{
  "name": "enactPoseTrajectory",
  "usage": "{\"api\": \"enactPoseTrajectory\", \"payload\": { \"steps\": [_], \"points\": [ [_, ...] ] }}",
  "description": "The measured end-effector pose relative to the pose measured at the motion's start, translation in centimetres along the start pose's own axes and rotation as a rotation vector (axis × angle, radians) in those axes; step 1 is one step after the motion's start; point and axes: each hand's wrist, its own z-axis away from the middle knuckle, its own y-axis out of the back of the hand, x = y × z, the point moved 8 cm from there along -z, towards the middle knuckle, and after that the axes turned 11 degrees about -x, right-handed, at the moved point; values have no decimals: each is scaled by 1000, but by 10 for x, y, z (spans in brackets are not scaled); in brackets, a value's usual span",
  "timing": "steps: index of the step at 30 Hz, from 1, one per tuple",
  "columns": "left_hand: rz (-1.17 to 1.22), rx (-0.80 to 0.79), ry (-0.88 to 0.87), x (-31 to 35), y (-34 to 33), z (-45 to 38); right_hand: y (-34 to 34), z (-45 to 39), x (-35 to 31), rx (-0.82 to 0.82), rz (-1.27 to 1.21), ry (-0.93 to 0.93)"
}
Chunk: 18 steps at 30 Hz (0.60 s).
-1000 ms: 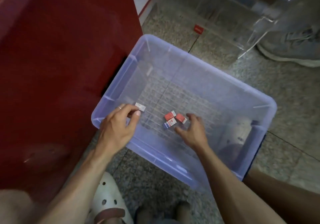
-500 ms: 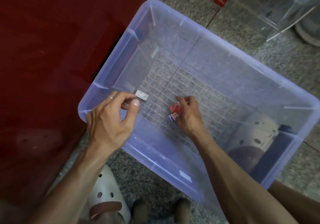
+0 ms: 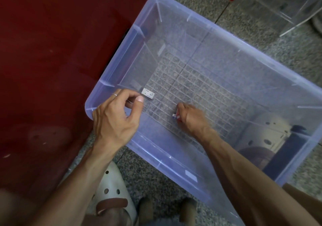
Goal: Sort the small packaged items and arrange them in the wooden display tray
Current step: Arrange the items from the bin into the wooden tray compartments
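A clear bluish plastic bin (image 3: 111, 88) stands on the speckled floor. My left hand (image 3: 116, 119) hovers over its near-left corner and pinches a small white packet (image 3: 148, 93) between thumb and fingers. My right hand (image 3: 191, 117) is down on the bin's ribbed bottom, its fingers curled round several small red-and-white packets (image 3: 175, 115), of which only an edge shows. No wooden tray is in view.
A dark red cabinet (image 3: 52, 60) stands close against the bin's left side. A clear acrylic box (image 3: 271, 4) with a red label sits on the floor at the back right. My white clog (image 3: 111, 187) is below the bin's near edge.
My right hand has closed over the loose red packets and gathered them under its fingers. The view has moved closer to the bin. My left hand keeps the white packet.
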Motion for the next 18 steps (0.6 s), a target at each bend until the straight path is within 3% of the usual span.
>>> {"api": "enactPoseTrajectory", "payload": {
  "steps": [4, 8, 13, 18],
  "points": [
    [-12, 8, 27, -3, -1, 0, 16, -11, -13, 149, -340, -90],
    [-55, 9, 57, -4, -3, 0, 25, -53, -47, 135, -497, -33],
    [-115, 39, 80, -2, -2, -1, 16, -80, -69, 156, -225, -32],
    [-131, 38, 82, -4, -4, 0, 16, -78, -73, 254, -231, -41]
  ]
}}
